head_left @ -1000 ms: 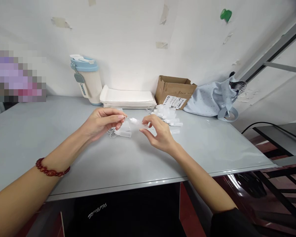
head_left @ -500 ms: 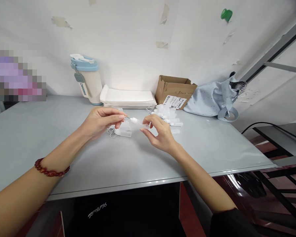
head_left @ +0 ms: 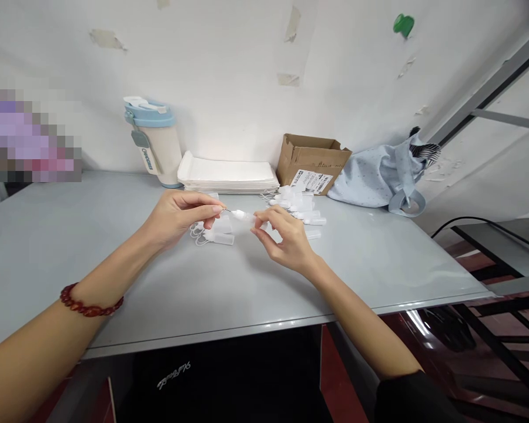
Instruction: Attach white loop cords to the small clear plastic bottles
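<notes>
My right hand (head_left: 286, 238) pinches a small translucent dropper bottle (head_left: 247, 219) between thumb and fingers. The bottle lies nearly level, its white tip pointing left. From that tip a thin dark needle (head_left: 229, 210) reaches toward my left hand (head_left: 180, 216), whose thumb and forefinger close on its far end. Whether they also grip a tiny cap is too small to tell. Below the held bottle, similar bottles (head_left: 221, 238) with white looped cords lie on the table. Several more bottles (head_left: 302, 202) are heaped behind my right hand.
Along the wall stand a cream and blue tumbler (head_left: 162, 147), a stack of white trays or sheets (head_left: 229, 171), an open cardboard box (head_left: 311, 164) and a light blue cloth bag (head_left: 370, 176). The grey table (head_left: 247, 299) ends in a straight front edge close to me.
My right hand's fingertips have closed in tighter around the bottle, and its thumb has moved up slightly. The left hand keeps its pinch at nearly the same place.
</notes>
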Demonstrator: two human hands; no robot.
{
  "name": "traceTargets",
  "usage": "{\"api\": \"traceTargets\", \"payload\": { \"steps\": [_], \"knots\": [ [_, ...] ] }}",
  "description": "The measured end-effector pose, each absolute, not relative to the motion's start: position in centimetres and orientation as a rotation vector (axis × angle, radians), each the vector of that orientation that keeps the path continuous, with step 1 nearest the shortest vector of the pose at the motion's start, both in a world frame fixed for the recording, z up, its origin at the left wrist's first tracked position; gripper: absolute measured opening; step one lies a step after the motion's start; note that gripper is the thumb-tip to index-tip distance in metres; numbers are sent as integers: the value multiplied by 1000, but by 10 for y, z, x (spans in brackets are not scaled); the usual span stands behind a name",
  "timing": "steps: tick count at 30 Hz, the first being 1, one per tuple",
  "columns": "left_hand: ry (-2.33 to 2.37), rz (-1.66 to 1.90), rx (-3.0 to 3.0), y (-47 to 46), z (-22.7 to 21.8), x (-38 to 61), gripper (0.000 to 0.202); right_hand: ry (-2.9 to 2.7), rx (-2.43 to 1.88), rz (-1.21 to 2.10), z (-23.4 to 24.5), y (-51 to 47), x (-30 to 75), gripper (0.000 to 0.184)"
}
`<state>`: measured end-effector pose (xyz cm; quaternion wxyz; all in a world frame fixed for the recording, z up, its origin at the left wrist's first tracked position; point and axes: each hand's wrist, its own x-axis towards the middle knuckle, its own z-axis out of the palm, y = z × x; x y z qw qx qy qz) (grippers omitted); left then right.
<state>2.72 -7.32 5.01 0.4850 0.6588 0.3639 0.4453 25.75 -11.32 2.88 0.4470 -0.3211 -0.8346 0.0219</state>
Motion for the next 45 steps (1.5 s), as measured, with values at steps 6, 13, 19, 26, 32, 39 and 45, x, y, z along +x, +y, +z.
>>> {"api": "traceTargets", "payload": {
  "steps": [6,13,19,26,32,39,45],
  "knots": [
    [964,1080,1711,-75,49,28,10,-2094,-785,7,27,-112,258,13],
    [999,1046,1757,-78,46,32,12,-2142,-798,-11,24,-111,258,16],
    [1028,1022,1770,-82,45,37,15,-2154,-731,-75,20,-109,257,19],
    [1078,1012,1768,-84,43,40,18,-2174,-759,-120,19,-110,255,19],
    [1050,1002,1776,-86,44,41,17,-2175,-752,-173,18,-109,254,20],
    [1044,973,1764,-87,43,43,17,-2167,-702,-210,16,-109,254,20],
    [1051,943,1802,-87,48,43,19,-2186,-826,-49,13,-104,255,7]
  ]
}}
